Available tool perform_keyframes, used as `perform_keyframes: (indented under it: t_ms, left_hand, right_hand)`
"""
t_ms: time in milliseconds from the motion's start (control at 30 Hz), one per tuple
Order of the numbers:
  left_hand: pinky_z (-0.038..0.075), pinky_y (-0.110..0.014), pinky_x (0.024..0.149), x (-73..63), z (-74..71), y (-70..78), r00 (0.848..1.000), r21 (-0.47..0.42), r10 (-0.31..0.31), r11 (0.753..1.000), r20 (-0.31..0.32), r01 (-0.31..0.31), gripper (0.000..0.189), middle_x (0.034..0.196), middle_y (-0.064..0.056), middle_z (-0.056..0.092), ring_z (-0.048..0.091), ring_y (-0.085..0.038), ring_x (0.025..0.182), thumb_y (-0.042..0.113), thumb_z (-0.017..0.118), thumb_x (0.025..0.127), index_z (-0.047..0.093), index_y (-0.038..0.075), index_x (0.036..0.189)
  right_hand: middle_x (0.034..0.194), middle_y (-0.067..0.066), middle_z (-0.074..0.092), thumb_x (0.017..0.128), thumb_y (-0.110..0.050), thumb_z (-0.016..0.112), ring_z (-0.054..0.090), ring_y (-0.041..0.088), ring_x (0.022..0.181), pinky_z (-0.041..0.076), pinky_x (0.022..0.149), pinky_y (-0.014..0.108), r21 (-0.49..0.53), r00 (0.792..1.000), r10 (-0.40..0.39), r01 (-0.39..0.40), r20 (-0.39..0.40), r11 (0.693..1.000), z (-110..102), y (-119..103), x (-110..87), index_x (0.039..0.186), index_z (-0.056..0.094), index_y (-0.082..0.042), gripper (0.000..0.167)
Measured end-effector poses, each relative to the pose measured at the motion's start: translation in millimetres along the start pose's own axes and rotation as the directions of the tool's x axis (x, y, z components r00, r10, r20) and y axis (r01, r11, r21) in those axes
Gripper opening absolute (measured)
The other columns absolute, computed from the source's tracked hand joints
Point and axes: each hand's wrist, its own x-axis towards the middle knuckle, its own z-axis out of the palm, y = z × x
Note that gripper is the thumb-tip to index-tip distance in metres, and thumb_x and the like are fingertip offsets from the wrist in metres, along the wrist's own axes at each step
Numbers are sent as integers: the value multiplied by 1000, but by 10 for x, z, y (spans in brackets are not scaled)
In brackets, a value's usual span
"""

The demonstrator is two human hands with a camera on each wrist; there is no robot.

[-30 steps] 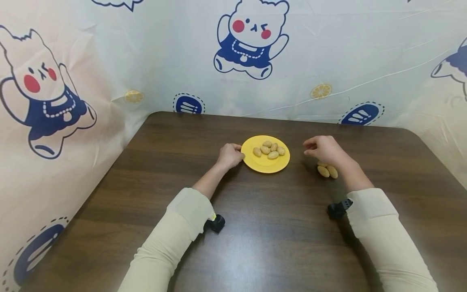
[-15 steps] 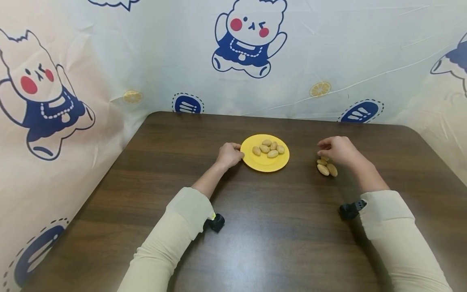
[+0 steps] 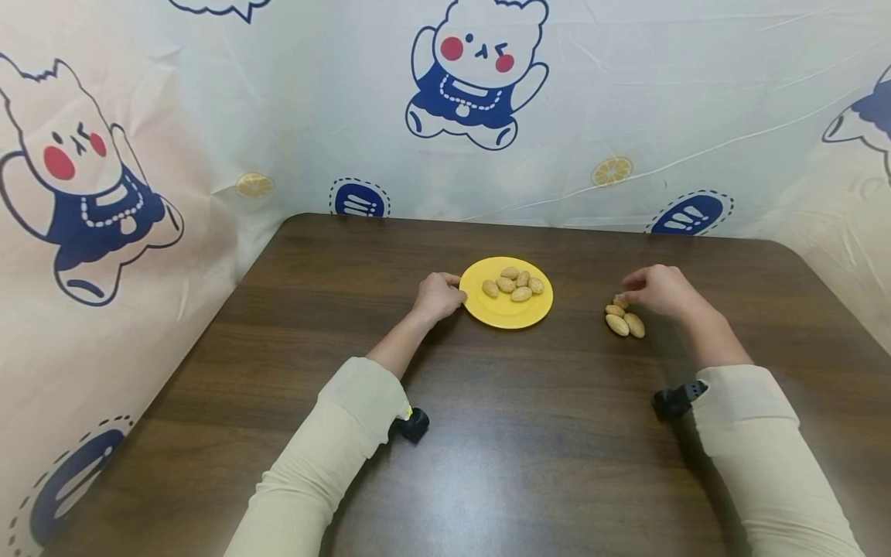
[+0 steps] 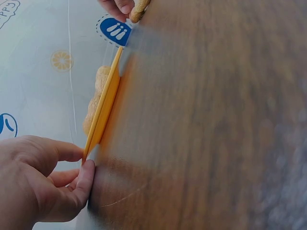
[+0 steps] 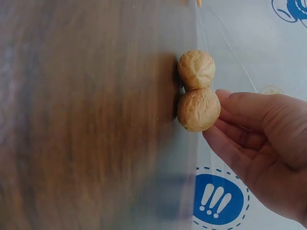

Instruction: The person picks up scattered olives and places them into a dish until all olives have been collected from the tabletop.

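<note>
In the head view, my left hand (image 3: 439, 297) pinches the left rim of a round yellow plate (image 3: 480, 310). Thumb and fingers grip its edge in the left wrist view. Several tan, wrinkled oval pieces (image 3: 506, 285), like small potatoes or unshelled nuts, lie on the plate. To the right, my right hand (image 3: 667, 289) has its fingertips around the rearmost tan oval piece (image 3: 619, 301) of a small group on the table. The right wrist view shows the nearer pieces (image 5: 199, 110) in front, partly hiding the fingertips and the piece between them.
A dark wood-grain table (image 3: 480, 433) lies beneath both hands. Behind and beside it hangs a pale curtain (image 3: 334, 93) with cartoon prints. Black wrist cameras (image 3: 415, 425) sit below the cream sleeves (image 3: 348, 433).
My right hand has moved right, away from the plate's side, and its fingertips have come down to the rearmost tan piece. My left hand and the plate have stayed in place.
</note>
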Motion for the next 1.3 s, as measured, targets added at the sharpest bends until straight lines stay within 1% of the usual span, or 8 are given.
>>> perform_keyframes:
  t_ms: [233, 400, 833, 1133, 1300]
  left_hand:
    - [45, -22, 60, -8, -2, 4, 1000, -8, 2, 1000, 0, -2, 36, 92, -11, 66, 61, -17, 76, 6, 58, 86, 58, -2, 121]
    - [45, -23, 60, -8, 0, 9, 1000, -6, -3, 1000, 4, 3, 35, 91, -11, 66, 61, -17, 76, 7, 58, 87, 59, -1, 121]
    - [45, -23, 60, 5, 4, 0, 1000, -20, -17, 1000, -3, 17, 36, 90, -10, 66, 61, -17, 76, 6, 59, 86, 58, -1, 122]
    - [46, -23, 62, 4, 4, 6, 1000, -16, -16, 1000, -4, 16, 36, 92, -11, 67, 62, -18, 78, 7, 59, 86, 58, -1, 122]
    - [45, -23, 60, 0, 6, 2, 1000, -22, -19, 1000, 1, 19, 36, 91, -10, 66, 61, -17, 77, 7, 59, 86, 58, 0, 122]
  right_hand:
    - [107, 25, 61, 87, -23, 62, 51, 42, 103, 38, 87, 54, -12, 1000, 13, -12, 24, 1000, 9, 13, 13, 108, 63, 8, 37]
    - [102, 23, 64, 87, -24, 63, 52, 40, 101, 39, 85, 53, -14, 1000, 3, -2, 27, 1000, 31, 32, 25, 104, 66, 7, 36]
    - [90, 16, 67, 86, -16, 62, 58, 29, 85, 44, 76, 46, -14, 1000, -29, 29, 3, 999, 79, -12, 37, 98, 68, 6, 26]
    - [90, 16, 67, 86, -13, 62, 58, 27, 81, 46, 73, 44, -22, 999, -33, 33, 2, 999, 83, -24, 30, 98, 68, 6, 24]
    - [91, 16, 67, 86, -11, 61, 58, 25, 78, 46, 71, 42, -19, 1000, -27, 27, 6, 999, 89, -26, 38, 99, 67, 7, 23]
